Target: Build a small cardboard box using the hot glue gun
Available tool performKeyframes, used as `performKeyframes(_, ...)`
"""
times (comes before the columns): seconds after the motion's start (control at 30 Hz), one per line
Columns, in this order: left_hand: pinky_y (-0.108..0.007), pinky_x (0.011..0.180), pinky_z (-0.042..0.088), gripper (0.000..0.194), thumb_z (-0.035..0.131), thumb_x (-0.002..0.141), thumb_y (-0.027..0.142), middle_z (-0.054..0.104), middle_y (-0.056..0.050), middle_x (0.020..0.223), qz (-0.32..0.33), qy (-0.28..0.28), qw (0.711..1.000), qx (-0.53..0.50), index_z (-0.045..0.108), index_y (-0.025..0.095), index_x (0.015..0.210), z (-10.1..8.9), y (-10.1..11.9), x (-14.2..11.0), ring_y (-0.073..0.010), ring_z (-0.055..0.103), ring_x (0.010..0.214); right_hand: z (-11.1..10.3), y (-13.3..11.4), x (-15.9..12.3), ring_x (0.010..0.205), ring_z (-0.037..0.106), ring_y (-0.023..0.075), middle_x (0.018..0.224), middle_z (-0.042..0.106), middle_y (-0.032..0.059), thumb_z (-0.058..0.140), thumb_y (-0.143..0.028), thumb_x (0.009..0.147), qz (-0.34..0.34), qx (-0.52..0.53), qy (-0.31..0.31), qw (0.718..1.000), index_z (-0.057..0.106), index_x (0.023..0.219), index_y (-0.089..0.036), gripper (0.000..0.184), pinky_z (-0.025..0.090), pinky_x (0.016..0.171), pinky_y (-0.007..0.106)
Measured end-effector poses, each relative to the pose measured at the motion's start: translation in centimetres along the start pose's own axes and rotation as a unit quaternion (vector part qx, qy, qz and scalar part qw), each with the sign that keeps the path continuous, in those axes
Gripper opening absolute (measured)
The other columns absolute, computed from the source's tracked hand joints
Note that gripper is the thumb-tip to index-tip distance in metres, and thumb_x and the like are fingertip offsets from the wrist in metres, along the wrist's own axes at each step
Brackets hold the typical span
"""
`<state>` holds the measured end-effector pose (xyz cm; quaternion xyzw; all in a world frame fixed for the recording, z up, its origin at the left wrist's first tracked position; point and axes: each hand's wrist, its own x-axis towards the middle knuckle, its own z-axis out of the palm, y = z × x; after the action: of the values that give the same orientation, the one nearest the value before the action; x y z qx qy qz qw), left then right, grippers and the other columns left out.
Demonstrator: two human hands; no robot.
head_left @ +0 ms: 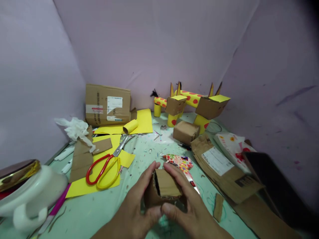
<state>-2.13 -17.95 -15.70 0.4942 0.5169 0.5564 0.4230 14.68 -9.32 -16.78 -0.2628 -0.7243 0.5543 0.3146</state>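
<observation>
A small brown cardboard box (pixel 169 184) is held between both hands, low in the middle of the head view. My left hand (pixel 143 199) wraps its left side, and my right hand (pixel 188 199) wraps the right side, with the thumbs nearly meeting at the near end. A dark gap shows along the box's upper left edge. Just beyond the hands lies a flower-patterned glue gun (pixel 179 161), partly hidden by them. To the left rest scissors (pixel 109 166) with one red and one yellow handle, on yellow paper (pixel 79 187).
Two spotted cardboard animals (pixel 175 105) stand at the back right, near another small box (pixel 185 131). A large carton (pixel 107 104) is at the back left. A white mug (pixel 47 189) stands at left; flattened cardboard (pixel 224 169) and a dark phone-like slab (pixel 274 186) lie at right.
</observation>
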Motion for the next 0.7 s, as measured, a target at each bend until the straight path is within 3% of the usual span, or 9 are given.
performKeyframes(0.07,-0.046,0.113,0.030,0.068,0.071,0.078,0.037,0.040,-0.004,0.152,-0.027,-0.037,0.992,-0.116,0.044,0.035,0.140,-0.4,0.3,0.5,-0.0296,0.035,0.140,-0.4,0.0,0.4,0.142,0.030,0.0326,0.152,0.039,0.0094,0.066,-0.053,0.078,0.004,0.013,-0.004,1.000,0.045,0.139,-0.031,0.067,0.026,0.114,0.053)
performKeyframes(0.17,-0.043,0.106,0.040,0.056,0.073,0.076,0.038,0.056,-0.010,0.139,-0.046,-0.031,0.980,-0.190,0.057,0.028,0.129,-0.9,0.6,1.0,-0.0302,0.050,0.129,-0.9,-0.1,0.9,0.138,0.037,0.0334,0.152,0.039,0.0088,0.067,-0.056,0.077,0.015,0.067,-0.015,0.998,0.048,0.135,-0.033,0.065,0.037,0.108,0.049)
performKeyframes(0.3,-0.037,0.090,0.051,0.048,0.073,0.076,0.038,0.065,-0.010,0.123,-0.057,0.020,0.987,-0.150,0.060,0.027,0.121,-0.6,0.8,1.1,-0.0280,0.063,0.110,-1.0,-0.1,1.1,0.126,0.052,0.0288,0.142,0.049,0.0072,0.066,-0.048,0.081,-0.006,0.127,0.001,0.992,0.050,0.129,-0.037,0.051,0.048,0.099,0.041)
performKeyframes(0.4,-0.036,0.085,0.053,0.043,0.072,0.076,0.038,0.065,-0.010,0.115,-0.040,0.082,0.994,-0.067,0.061,0.024,0.115,0.0,1.0,0.7,-0.0270,0.065,0.100,-0.9,-0.1,0.8,0.137,0.039,0.0272,0.142,0.047,0.0054,0.059,-0.038,0.089,-0.027,0.064,0.028,0.997,0.059,0.119,-0.037,0.030,0.045,0.102,0.041)
performKeyframes(0.5,-0.033,0.077,0.054,0.035,0.070,0.076,0.036,0.065,-0.008,0.107,-0.043,0.119,0.992,-0.004,0.062,0.023,0.108,0.5,1.0,0.5,-0.0236,0.066,0.089,-0.8,-0.1,0.3,0.141,0.032,0.0304,0.148,0.039,0.0070,0.060,-0.038,0.088,-0.015,0.042,0.001,0.999,0.056,0.125,-0.037,0.037,0.045,0.102,0.045)
performKeyframes(0.6,-0.031,0.080,0.053,0.034,0.073,0.074,0.034,0.061,-0.006,0.110,-0.029,0.112,0.993,0.018,0.062,0.025,0.105,0.5,0.7,0.2,-0.0218,0.064,0.092,-0.7,-0.3,0.1,0.138,0.036,0.0335,0.149,0.037,0.0083,0.068,-0.043,0.081,-0.001,0.080,-0.011,0.997,0.057,0.122,-0.035,0.043,0.044,0.102,0.047)
performKeyframes(0.7,-0.035,0.083,0.053,0.050,0.071,0.074,0.043,0.054,-0.009,0.128,-0.041,0.056,0.997,-0.012,0.057,0.028,0.119,0.1,0.3,0.1,-0.0261,0.062,0.102,-0.6,-0.6,0.2,0.135,0.041,0.0306,0.145,0.041,0.0073,0.067,-0.043,0.081,0.011,0.116,-0.019,0.993,0.059,0.113,-0.034,0.034,0.044,0.101,0.043)
